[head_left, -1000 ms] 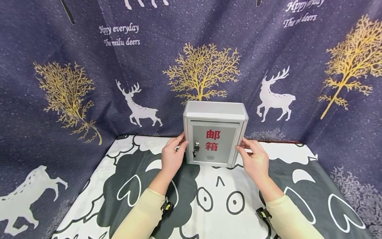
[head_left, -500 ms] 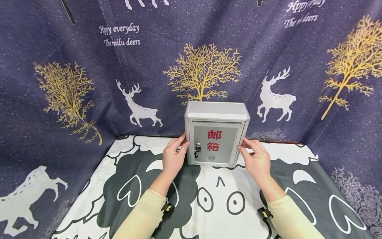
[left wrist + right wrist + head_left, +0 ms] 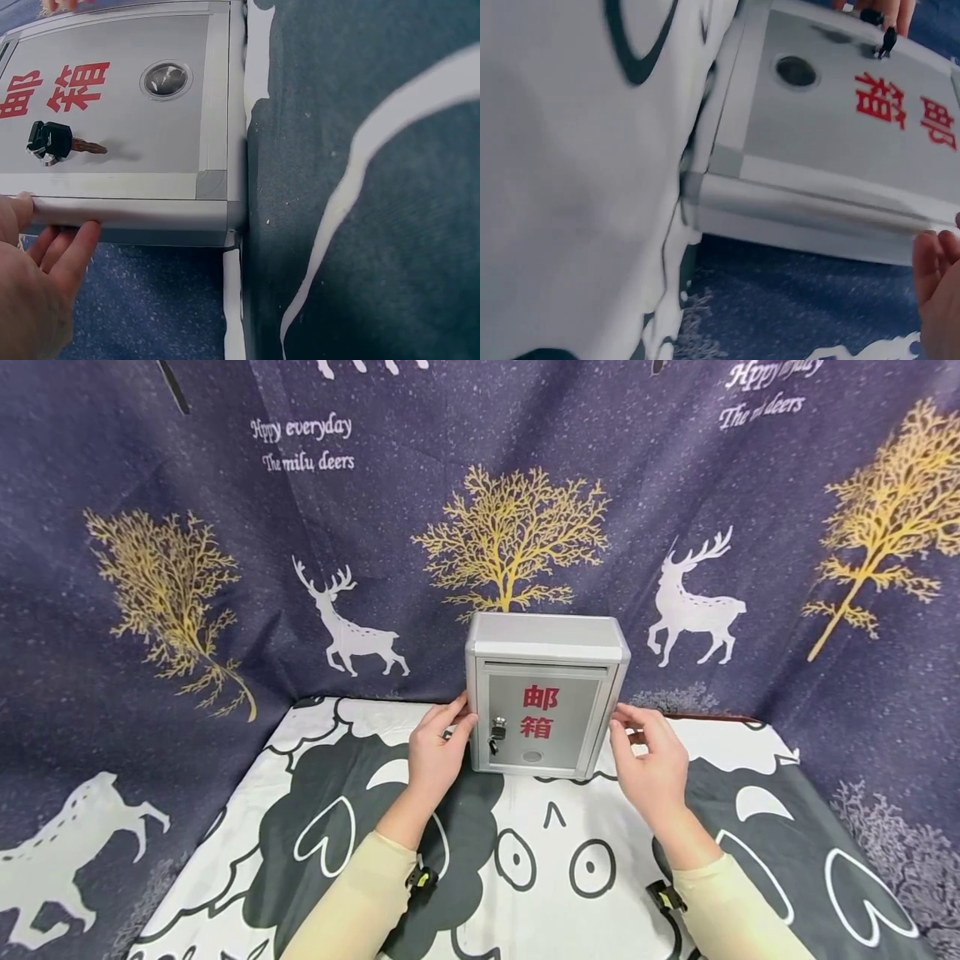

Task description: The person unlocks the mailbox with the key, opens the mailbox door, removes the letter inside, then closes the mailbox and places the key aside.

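Note:
A silver-grey metal mailbox (image 3: 555, 639) stands upright at the back of the table, with two red characters on its front door. A cylinder lock with keys (image 3: 497, 732) sits at the door's left side. My left hand (image 3: 437, 752) holds the box's left side edge, its thumb at the front and its fingers along the side, as the left wrist view shows too. Beside the right side is my right hand (image 3: 654, 764), its thumb off the front edge and its fingers loosely bent near the side. Whether these fingertips still touch the metal, I cannot tell.
A cloth (image 3: 555, 906) with a black-and-white cartoon print covers the table. Close behind the mailbox hangs a dark blue curtain (image 3: 420, 468) with deer and golden trees. Each sleeve has a wrist camera strap (image 3: 665, 897) near the cuff.
The mailbox shifted slightly right between the first two frames. Since then my right hand has moved a little right, its thumb coming off the front edge. The left hand keeps its place.

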A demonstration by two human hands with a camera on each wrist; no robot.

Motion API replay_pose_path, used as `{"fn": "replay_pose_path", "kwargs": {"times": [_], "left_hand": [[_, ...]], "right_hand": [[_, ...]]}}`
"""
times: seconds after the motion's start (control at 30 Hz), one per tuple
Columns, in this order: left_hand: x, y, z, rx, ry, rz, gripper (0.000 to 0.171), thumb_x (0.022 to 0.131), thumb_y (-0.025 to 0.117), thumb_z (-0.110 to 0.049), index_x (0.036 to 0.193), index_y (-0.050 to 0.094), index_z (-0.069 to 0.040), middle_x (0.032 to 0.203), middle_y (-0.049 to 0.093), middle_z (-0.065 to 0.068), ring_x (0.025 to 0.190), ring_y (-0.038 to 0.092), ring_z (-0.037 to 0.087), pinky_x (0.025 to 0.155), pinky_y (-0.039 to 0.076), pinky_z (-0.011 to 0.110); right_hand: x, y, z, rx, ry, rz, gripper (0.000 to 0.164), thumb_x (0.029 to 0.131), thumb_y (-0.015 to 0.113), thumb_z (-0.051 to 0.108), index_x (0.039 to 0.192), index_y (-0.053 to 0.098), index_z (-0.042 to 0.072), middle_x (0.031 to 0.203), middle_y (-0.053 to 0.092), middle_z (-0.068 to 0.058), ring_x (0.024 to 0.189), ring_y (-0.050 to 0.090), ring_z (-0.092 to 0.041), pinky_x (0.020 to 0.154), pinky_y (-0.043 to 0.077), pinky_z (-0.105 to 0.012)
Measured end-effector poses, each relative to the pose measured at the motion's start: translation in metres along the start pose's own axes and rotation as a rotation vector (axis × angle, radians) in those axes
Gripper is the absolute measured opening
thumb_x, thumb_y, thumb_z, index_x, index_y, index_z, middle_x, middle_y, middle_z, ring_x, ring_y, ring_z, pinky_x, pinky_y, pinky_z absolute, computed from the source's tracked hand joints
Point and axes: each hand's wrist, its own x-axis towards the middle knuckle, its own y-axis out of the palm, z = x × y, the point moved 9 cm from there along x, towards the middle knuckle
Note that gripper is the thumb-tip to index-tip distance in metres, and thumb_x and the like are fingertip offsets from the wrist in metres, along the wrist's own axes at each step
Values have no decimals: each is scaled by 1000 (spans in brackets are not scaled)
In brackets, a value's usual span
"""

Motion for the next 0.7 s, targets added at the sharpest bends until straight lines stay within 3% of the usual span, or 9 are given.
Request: {"fn": "replay_pose_path", "kwargs": {"times": [0.13, 0.33, 0.5, 0.7], "left_hand": [[0, 0, 0, -2, 15, -9, 35, 98, 87, -8, 132, 82, -5, 114, 82, 9, 101, 79, 30, 70, 57, 21], [0, -1, 1, -10, 2, -4, 35, 98, 87, -9, 133, 82, -5, 114, 81, 9, 101, 79, 29, 71, 55, 15], [0, -1, 2, -19, 3, -8, 35, 97, 87, -8, 132, 82, -4, 114, 81, 9, 100, 79, 29, 71, 54, 12], [0, -1, -1, -15, 11, -4, 34, 98, 86, -8, 132, 82, -4, 113, 81, 11, 101, 78, 32, 72, 51, 9]], "right_hand": [[-1, 5, 22, 51, -132, 7, 22, 94, 77, -9, 114, 81, -1, 103, 79, -11, 89, 72, -21, 78, 56, -17], [-7, 35, 53, -13, -272, 139, 17, 97, 76, 2, 113, 80, -1, 101, 77, -9, 80, 74, -22, 63, 59, -30], [-10, 64, 68, -27, -312, 222, 15, 99, 77, 5, 114, 79, 2, 105, 76, -7, 82, 74, -17, 65, 63, -33], [-12, 88, 79, -44, -347, 242, 16, 97, 80, 5, 113, 79, 3, 107, 77, -7, 77, 74, -17, 62, 62, -33]]}}
